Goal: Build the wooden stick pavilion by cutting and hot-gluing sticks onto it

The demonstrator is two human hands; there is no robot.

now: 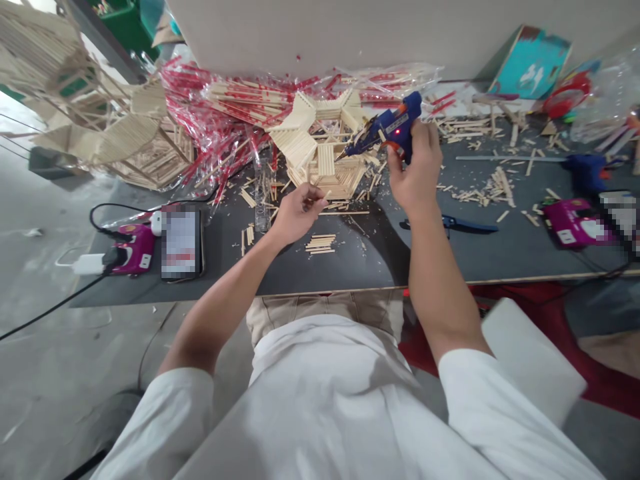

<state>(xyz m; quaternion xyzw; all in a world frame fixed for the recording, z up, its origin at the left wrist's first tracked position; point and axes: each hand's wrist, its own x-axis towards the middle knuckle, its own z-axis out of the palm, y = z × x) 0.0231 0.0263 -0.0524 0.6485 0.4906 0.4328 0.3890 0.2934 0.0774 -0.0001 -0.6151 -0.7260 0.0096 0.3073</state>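
Observation:
My right hand [420,167] is wrapped round a blue hot glue gun [385,130] with a small red light on its side. The gun's nozzle points down and left, at or close to the front panel of a model built of wooden sticks [300,143]. In front of that model my left hand [300,210] is closed in a pinch, and a short wooden stick [327,195] shows at its fingertips. Just below, a small row of cut sticks [321,244] lies on the dark table [360,267]. Whether the nozzle touches the wood I cannot tell.
Red-and-clear plastic packs of sticks [200,113] line the back. Larger stick structures [130,143] stand at the left. Phone [181,243] and purple power adapter [133,250] lie front left. Blue pliers-like cutters [460,225], a second glue gun [587,172] and another purple adapter [575,223] lie right.

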